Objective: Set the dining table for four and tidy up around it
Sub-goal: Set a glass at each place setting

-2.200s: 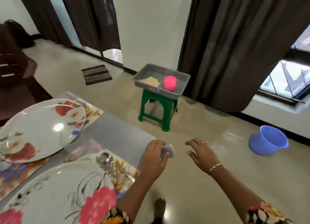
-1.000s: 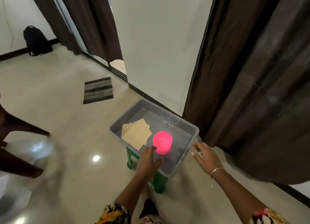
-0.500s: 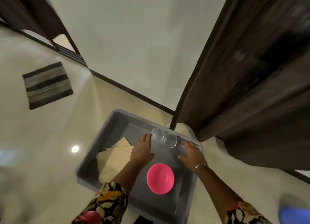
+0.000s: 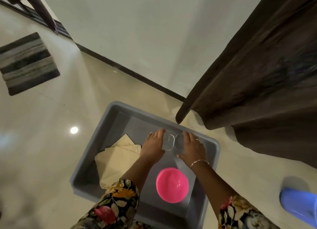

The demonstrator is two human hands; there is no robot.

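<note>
At the upper left of the frame a striped mat lay flat on the shiny pale floor, and a round spot of light was reflected on the floor lower down, at the left middle. In the lower middle of the frame stood a grey plastic tub, seen from above. In the left part of the tub lay a few cream napkins, one on another and a little spread out; their lower end went under the flowered sleeve of the left arm. The left hand was inside the tub, near its far wall, just right of the napkins. Its fingers were bent around the left side of the left glass, a clear glass that stood upright, so the hand had hold of it. The right glass, also clear, stood touching the first one or just beside it; I cannot tell which. The right hand was closed around it from the right, with the fingers over the far side and the thumb at the near side. A thin bracelet was on the right wrist. Below the two hands, between the forearms, a pink bowl stood in the tub with its opening up. A dark curtain filled the upper right of the frame, its hem near the far right corner of the tub, and a blue bucket was partly visible at the lower right edge
</note>
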